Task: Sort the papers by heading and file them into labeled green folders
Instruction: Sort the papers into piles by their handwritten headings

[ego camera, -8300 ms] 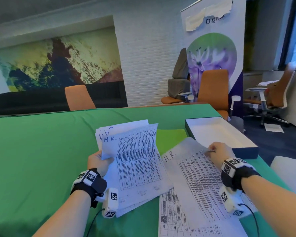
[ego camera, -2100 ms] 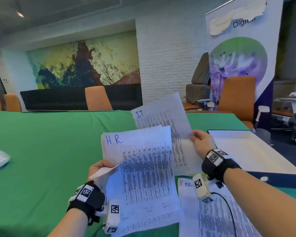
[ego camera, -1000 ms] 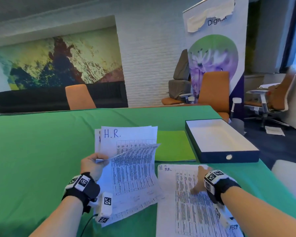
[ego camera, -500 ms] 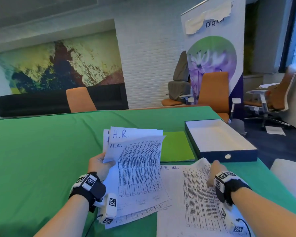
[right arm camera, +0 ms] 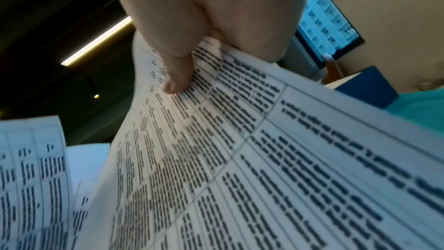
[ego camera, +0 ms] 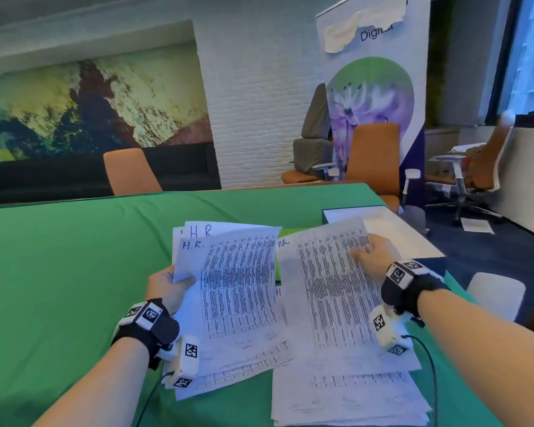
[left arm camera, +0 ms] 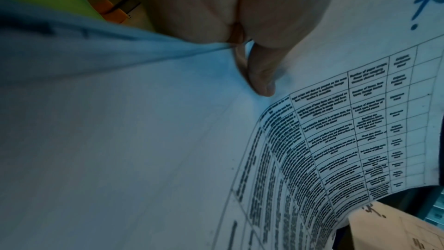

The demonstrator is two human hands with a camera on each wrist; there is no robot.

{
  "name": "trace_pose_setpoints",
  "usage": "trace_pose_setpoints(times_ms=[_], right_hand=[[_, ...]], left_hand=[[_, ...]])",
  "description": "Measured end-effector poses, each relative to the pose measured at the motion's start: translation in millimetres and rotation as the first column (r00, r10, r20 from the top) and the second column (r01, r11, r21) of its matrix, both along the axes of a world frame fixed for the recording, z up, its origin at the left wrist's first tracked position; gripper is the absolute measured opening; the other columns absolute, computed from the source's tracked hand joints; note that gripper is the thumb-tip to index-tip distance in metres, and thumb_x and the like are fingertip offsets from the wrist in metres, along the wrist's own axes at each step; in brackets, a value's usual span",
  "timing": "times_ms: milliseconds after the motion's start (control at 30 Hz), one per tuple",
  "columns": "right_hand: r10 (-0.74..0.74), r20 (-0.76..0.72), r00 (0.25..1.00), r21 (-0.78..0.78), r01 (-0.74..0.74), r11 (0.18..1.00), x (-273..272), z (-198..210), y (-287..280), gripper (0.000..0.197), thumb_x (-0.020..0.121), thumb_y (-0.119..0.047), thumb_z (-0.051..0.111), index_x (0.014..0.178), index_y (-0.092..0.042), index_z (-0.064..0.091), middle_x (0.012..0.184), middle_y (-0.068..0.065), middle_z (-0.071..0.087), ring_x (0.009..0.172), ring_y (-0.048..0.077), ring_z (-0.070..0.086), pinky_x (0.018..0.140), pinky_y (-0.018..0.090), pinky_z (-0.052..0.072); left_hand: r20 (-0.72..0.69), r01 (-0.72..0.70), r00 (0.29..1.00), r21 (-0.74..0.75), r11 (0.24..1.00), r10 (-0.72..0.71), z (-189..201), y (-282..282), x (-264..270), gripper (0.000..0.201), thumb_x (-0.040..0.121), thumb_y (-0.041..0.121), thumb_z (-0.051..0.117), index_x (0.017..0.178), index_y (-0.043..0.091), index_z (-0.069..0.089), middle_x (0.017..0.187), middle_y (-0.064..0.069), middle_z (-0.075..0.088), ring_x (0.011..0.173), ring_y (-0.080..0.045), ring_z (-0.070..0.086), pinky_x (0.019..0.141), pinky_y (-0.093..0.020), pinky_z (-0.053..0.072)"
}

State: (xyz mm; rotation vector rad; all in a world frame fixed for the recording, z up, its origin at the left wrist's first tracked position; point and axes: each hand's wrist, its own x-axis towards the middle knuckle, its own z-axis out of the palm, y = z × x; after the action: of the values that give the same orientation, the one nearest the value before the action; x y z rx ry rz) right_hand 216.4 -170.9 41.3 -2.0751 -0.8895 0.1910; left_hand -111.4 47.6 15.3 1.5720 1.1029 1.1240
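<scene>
My left hand [ego camera: 170,285] grips a fanned sheaf of printed sheets [ego camera: 238,282] headed "H.R." by their left edge; the thumb [left arm camera: 261,75] lies on the top page [left arm camera: 336,121]. My right hand [ego camera: 372,257] pinches the upper right part of a single H.R. sheet [ego camera: 330,291] and holds it lifted above a flat pile of papers [ego camera: 346,399] on the green table [ego camera: 59,272]. The right thumb [right arm camera: 177,75] presses on that sheet [right arm camera: 264,159]. A green folder [ego camera: 285,234] lies behind the papers, mostly hidden.
A shallow dark-blue box with a white inside [ego camera: 395,229] stands at the table's right rear corner. Orange chairs [ego camera: 130,171] stand behind the table, and a banner [ego camera: 373,97] rises at the back right. A white chair seat [ego camera: 494,297] is by my right arm.
My right hand has lifted one H.R. sheet off the flat pile and raised it towards the sheaf in my left hand. The left hand still holds its sheaf, now slightly higher.
</scene>
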Motion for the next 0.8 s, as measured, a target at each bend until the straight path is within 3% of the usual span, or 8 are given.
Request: trace_pose_setpoints(times_ms=[67,133,233,333,400,500,633,800], right_hand=[[0.076,0.045,0.996,-0.110,-0.071,0.991,1,-4,-2,0.015,0.090,-0.012,0.058,0.104,-0.013,0.062,0.099,0.007,0.066,0.091,0.027,0.063,0.078,0.034,0.050],[0.095,0.109,0.989,-0.155,-0.078,0.985,2,-5,-4,0.014,0.089,-0.006,0.055,0.096,-0.016,0.063,0.093,0.008,0.067,0.088,0.029,0.063,0.073,0.032,0.048],[0.064,0.172,0.983,-0.019,-0.061,0.998,-3,18,-5,0.011,0.090,-0.004,0.052,0.090,-0.007,0.062,0.081,0.008,0.059,0.077,0.024,0.057,0.062,0.024,0.039],[0.181,0.102,0.978,0.177,-0.197,0.964,-19,54,-6,0.019,0.093,-0.002,0.052,0.097,-0.017,0.064,0.080,0.004,0.062,0.055,0.006,0.055,0.046,0.010,0.040],[0.202,0.155,0.967,0.204,-0.232,0.951,-28,70,-1,0.022,0.093,-0.001,0.052,0.098,-0.019,0.064,0.080,0.000,0.062,0.056,0.003,0.051,0.040,0.003,0.034],[0.067,0.225,0.972,0.319,-0.139,0.938,-30,76,15,0.024,0.089,-0.001,0.050,0.080,-0.019,0.060,0.071,0.002,0.059,0.068,0.023,0.057,0.056,0.018,0.044],[0.020,0.118,0.993,0.445,-0.071,0.893,-39,73,30,0.026,0.089,-0.001,0.052,0.107,-0.014,0.065,0.095,0.000,0.063,0.093,0.022,0.059,0.086,0.033,0.047],[0.143,0.093,0.985,0.418,-0.169,0.893,-65,68,57,0.018,0.090,-0.006,0.053,0.097,-0.020,0.062,0.077,-0.011,0.059,0.074,0.010,0.056,0.071,0.026,0.041]], left_hand=[[0.004,0.012,1.000,0.001,1.000,-0.012,1,-2,0,0.028,0.081,-0.002,0.066,0.109,0.004,0.066,0.101,-0.008,0.066,0.094,-0.026,0.060,0.092,-0.043,0.046],[0.012,0.023,1.000,-0.002,1.000,-0.022,0,-2,1,0.027,0.082,-0.001,0.065,0.108,0.005,0.066,0.101,-0.007,0.066,0.093,-0.025,0.059,0.091,-0.040,0.045],[0.023,0.018,1.000,-0.024,1.000,-0.017,-3,-3,1,0.020,0.083,0.003,0.066,0.101,0.011,0.068,0.098,-0.006,0.066,0.093,-0.024,0.059,0.089,-0.037,0.043],[0.050,0.011,0.999,-0.051,0.999,-0.009,-5,-3,1,0.013,0.085,0.007,0.065,0.096,0.014,0.067,0.099,-0.007,0.067,0.091,-0.026,0.060,0.083,-0.037,0.045],[0.076,-0.001,0.997,-0.086,0.996,0.007,-4,-3,-1,0.015,0.087,0.008,0.062,0.102,0.008,0.066,0.101,-0.009,0.067,0.088,-0.026,0.061,0.080,-0.038,0.047],[0.024,-0.045,0.999,-0.086,0.995,0.048,-7,3,-7,0.024,0.088,0.012,0.063,0.109,0.001,0.064,0.108,-0.015,0.066,0.096,-0.031,0.063,0.091,-0.047,0.049],[0.016,-0.075,0.997,-0.126,0.989,0.078,-5,6,-12,0.026,0.086,0.010,0.063,0.109,-0.004,0.064,0.100,-0.016,0.067,0.092,-0.033,0.065,0.090,-0.049,0.051],[0.047,-0.016,0.999,-0.106,0.994,0.021,3,-6,-3,0.018,0.089,0.009,0.059,0.105,0.000,0.062,0.092,-0.007,0.066,0.076,-0.020,0.057,0.072,-0.025,0.044]])
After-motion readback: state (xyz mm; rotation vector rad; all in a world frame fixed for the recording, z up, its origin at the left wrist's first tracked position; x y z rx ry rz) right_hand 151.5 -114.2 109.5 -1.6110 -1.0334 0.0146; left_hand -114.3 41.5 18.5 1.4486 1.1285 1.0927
